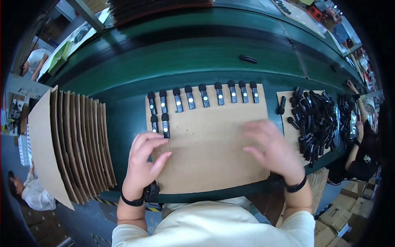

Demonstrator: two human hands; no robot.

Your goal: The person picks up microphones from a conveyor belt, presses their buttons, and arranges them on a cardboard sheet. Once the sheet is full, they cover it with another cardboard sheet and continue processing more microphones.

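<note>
A brown cardboard sheet (214,164) lies before me on the green surface. Along its far edge stands a row of several small black microphones (204,99) with foam tips, each bearing a light round dot. Two more microphones (166,128) start a second row at the left. My left hand (144,158) is by the lower ends of these two, thumb and fingers apart; whether a fingertip touches one I cannot tell. Over the sheet's right part hovers my right hand (269,146), blurred by motion, thumb apart from the curved fingers, with nothing visible in it.
To the right, many loose microphones (314,119) are heaped on another cardboard piece (290,133). Upright cardboard sheets (41,136) stand packed at the left. A single black microphone (248,59) lies on the green belt (185,53) beyond. At far right, a co-worker's arm (354,154) reaches in.
</note>
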